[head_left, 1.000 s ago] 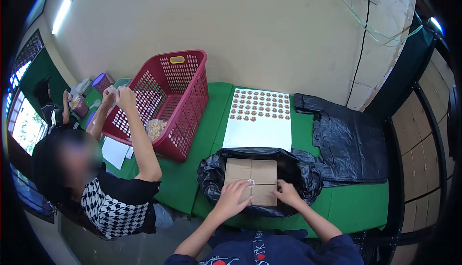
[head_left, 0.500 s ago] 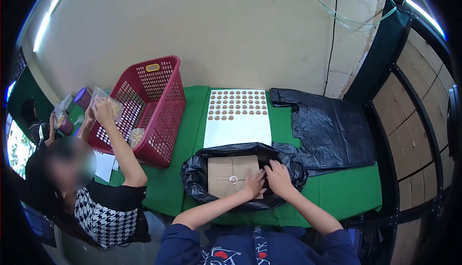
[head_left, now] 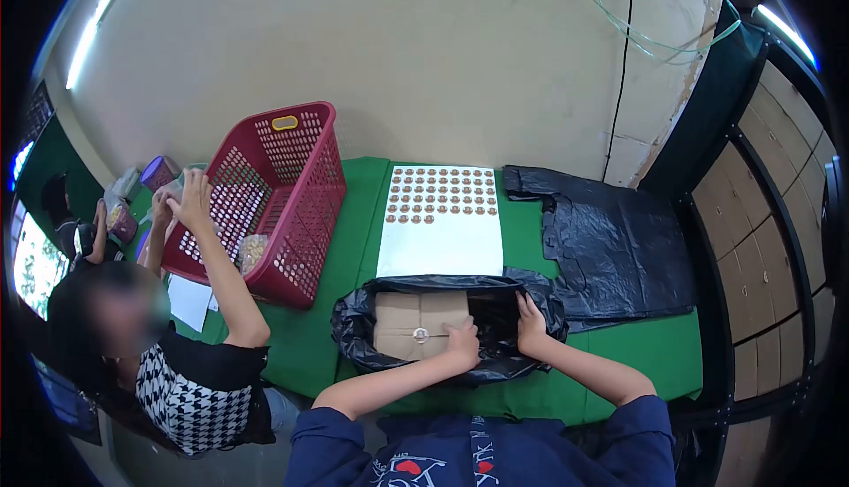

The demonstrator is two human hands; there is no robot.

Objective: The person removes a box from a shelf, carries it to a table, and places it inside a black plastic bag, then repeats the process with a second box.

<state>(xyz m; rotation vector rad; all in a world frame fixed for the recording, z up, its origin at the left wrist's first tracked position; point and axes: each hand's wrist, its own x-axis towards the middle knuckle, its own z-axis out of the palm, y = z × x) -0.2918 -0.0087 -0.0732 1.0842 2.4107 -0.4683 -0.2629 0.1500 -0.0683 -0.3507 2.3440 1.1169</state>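
Observation:
A black plastic bag [head_left: 354,323] stands open at the front of the green table, with a brown cardboard box [head_left: 411,314] in its left part. On the box is a round sticker [head_left: 421,335]. My left hand [head_left: 462,345] rests at the box's right edge, thumb raised and fingers partly hidden. My right hand [head_left: 531,326] is at the bag's right side, fingers extended against the plastic, with a dark gap between it and the box.
Behind the bag lies a white sheet [head_left: 439,248] with rows of round stickers. Flat black bags [head_left: 619,248] lie at the right. A red basket [head_left: 305,222] stands left, beside a co-worker [head_left: 195,381]. Shelved boxes [head_left: 761,266] line the right side.
The box has shifted left within the bag, and the gap beside it is wider. My right hand has moved right, away from my left. The co-worker's hands have shifted near the basket.

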